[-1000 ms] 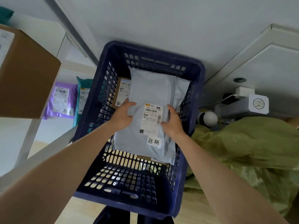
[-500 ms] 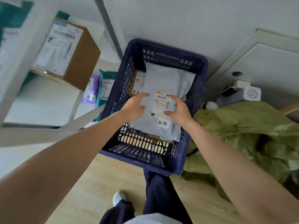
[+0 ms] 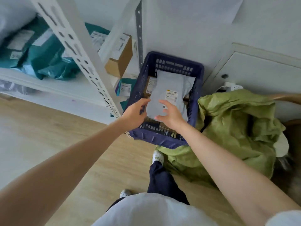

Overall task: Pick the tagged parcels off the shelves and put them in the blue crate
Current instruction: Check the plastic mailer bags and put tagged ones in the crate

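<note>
grey parcel [image 3: 169, 93] lies in the blue crate [image 3: 199, 88], over a brown box [image 3: 150, 84] mostly hidden beneath it. left hand [image 3: 135, 113] and right hand [image 3: 172, 115] hover spread above its near end; contact unclear, label text unreadable.

Dark blue lattice-walled crate [image 3: 197, 88] holds a pale grey mailer [image 3: 169, 84] — teal parcels [image 3: 45, 59] at ten o'clock, olive-green sack [image 3: 236, 124] at three — brown carton [image 3: 120, 62], white slotted shelf post [image 3: 81, 51]
</note>
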{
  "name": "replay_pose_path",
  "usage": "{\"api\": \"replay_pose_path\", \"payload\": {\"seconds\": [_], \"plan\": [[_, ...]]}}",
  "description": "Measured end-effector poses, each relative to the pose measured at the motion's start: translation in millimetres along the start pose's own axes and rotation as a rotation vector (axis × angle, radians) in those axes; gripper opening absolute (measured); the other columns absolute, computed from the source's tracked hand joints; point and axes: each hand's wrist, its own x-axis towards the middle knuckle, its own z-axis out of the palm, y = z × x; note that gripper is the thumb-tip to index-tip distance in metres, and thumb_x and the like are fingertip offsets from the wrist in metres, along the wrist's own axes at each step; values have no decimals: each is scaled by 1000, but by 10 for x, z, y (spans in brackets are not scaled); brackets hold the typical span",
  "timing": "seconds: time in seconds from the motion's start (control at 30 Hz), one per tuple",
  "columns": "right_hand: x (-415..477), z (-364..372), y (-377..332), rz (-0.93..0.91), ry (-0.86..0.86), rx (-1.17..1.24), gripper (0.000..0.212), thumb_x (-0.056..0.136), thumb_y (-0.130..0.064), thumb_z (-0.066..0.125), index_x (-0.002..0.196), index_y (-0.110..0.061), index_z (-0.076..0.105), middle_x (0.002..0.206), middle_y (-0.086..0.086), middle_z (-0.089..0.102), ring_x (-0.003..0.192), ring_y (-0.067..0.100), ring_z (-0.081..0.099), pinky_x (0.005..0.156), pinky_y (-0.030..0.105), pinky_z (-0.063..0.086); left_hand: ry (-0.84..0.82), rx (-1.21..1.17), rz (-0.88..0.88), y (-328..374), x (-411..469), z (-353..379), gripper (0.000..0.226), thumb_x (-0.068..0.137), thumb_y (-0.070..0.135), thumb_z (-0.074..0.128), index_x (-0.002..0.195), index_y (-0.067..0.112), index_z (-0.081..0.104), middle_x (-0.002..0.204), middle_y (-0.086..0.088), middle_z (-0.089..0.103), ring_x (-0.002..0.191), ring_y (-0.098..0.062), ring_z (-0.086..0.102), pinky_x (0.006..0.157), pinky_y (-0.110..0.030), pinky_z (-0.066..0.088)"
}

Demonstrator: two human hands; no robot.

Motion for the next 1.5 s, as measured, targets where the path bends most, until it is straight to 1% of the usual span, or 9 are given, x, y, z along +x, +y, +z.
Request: {"api": "replay_pose_path", "payload": {"seconds": [0.1, 0.23, 0.4, 0.7, 0.87, 1.03, 1.13, 1.23, 1.5], "plan": [[-349, 271, -214, -61, -8, -21, 69, 81, -6, 74, 141, -18, 41, 148, 3, 40, 126, 24, 48, 96, 32, 44, 24, -25, 15, -166, -453, -193, 54, 94, 0, 50, 142, 21, 38, 142, -8, 45, 132, -23, 43, 107, -38, 40], [-699, 641, -525, -151, -26, -49, 69, 82, -8, 73, 142, -19, 41, 149, 1, 39, 126, 23, 48, 89, 26, 42, 131, -31, 19, -361, -1001, -526, 52, 94, 0, 49, 140, 23, 41, 140, -6, 46, 129, -21, 44, 97, -30, 42], [-922, 1068, -1023, -273, -77, -79, 66, 82, -5, 72, 140, -18, 42, 147, 4, 42, 126, 25, 49, 95, 33, 47, 284, -36, 28, -548, -1533, -1030, 53, 94, 2, 51, 141, 23, 39, 140, -6, 46, 126, -22, 47, 95, -31, 45], [-902, 1819, -1916, -447, -175, -131, 63, 83, -13, 72, 139, -17, 44, 144, 5, 44, 122, 21, 51, 81, 26, 47, 524, -80, -3, -977, -2051, -1914, 52, 94, -2, 50, 140, 22, 41, 137, -11, 46, 123, -25, 49, 100, -37, 45], [-664, 2195, -2365, -517, -246, -146, 64, 81, -16, 74, 138, -18, 45, 140, 6, 48, 119, 21, 52, 84, 32, 51, 634, -60, -21, -1236, -2096, -2431, 52, 92, -3, 51, 138, 20, 43, 132, -11, 50, 119, -23, 52, 99, -36, 46], [-243, 2593, -2784, -531, -319, -97, 60, 85, -12, 70, 138, -21, 45, 134, 10, 48, 112, 20, 52, 49, 7, 45, 704, -43, -88, -1525, -1970, -2985, 51, 94, 0, 51, 139, 22, 43, 135, -10, 51, 119, -23, 53, 99, -36, 47], [87, 2852, -3055, -538, -341, -97, 59, 84, -18, 71, 138, -23, 45, 127, 7, 51, 98, 13, 53, 62, 15, 50, 757, -71, -123, -1685, -1822, -3377, 49, 94, 0, 50, 140, 18, 42, 137, -10, 48, 121, -24, 52, 89, -24, 45], [366, 3124, -3276, -541, -379, -104, 57, 85, -18, 71, 136, -21, 47, 129, 9, 51, 106, 13, 49, 77, 30, 53, 785, -51, -136, -1869, -1669, -3689, 48, 94, 2, 51, 139, 19, 43, 137, -10, 48, 119, -24, 53, 85, -23, 44], [953, 3750, -3669, -508, -499, -102, 59, 84, -22, 73, 136, -21, 47, 130, 2, 52, 114, 13, 51, 89, 34, 51, 805, -56, -232, -2422, -1414, -4216, 49, 93, -2, 51, 138, 17, 46, 137, -4, 50, 113, -21, 56, 90, -23, 45]]}}
